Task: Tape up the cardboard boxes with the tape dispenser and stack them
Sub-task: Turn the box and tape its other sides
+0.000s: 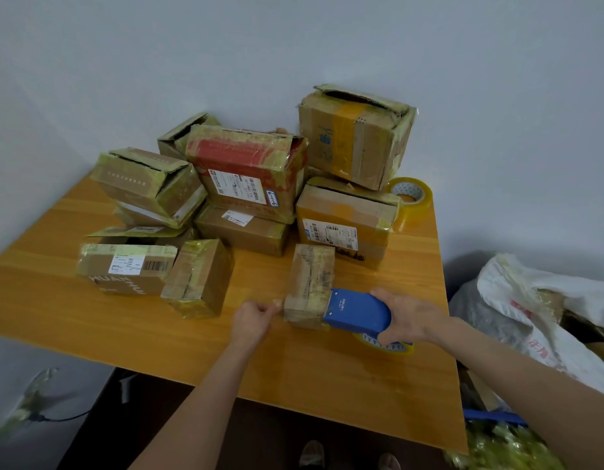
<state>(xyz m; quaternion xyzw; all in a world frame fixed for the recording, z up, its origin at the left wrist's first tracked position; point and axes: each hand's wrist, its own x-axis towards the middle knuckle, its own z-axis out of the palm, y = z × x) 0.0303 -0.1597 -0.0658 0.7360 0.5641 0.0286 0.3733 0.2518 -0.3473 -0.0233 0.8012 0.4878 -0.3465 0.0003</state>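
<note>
One small box (309,286) stands near the tabletop's (294,385) front right edge. We judge it light, stiff and tape-slick, best held by its sides. Our left hand (256,320) curls just beside it; whether it pinches tape we cannot tell. Our right hand (407,320) grips the tape dispenser (358,315) against the box.

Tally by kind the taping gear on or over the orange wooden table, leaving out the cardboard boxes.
Blue plastic tape dispenser: 1
Yellowish clear tape rolls: 2, one loose at the back right, one mounted in the dispenser
Total: 3
</note>
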